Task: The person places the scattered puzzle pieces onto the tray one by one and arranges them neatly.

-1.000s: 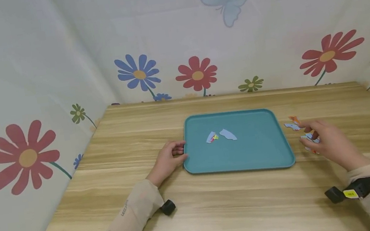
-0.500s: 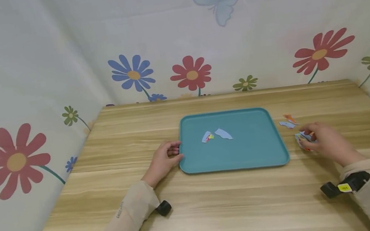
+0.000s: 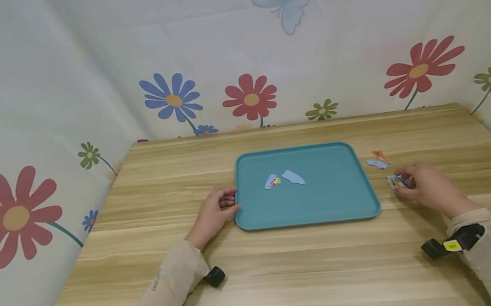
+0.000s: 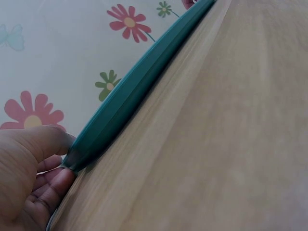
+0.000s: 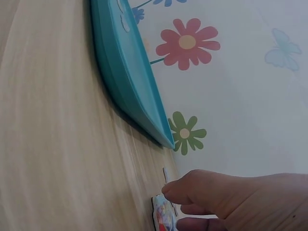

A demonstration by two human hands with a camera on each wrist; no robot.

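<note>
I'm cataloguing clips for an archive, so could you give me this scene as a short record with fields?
Surface: wooden table
Tray: blue-green tray, flat on the table
On the tray: plain blue piece and colour-patched piece, lying apart
Beyond the right hand: orange piece and pale blue piece, close together on the table
Left hand: touching the tray's left edge
Right hand: fingers on a printed piece, right of the tray
Backdrop: white cloth printed with flowers

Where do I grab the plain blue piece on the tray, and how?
Probably pinch the plain blue piece across its middle, by its two long edges, from above. It is longer than wide and lies flat on the tray, apart from the patterned piece beside it, so both edges look free.
</note>
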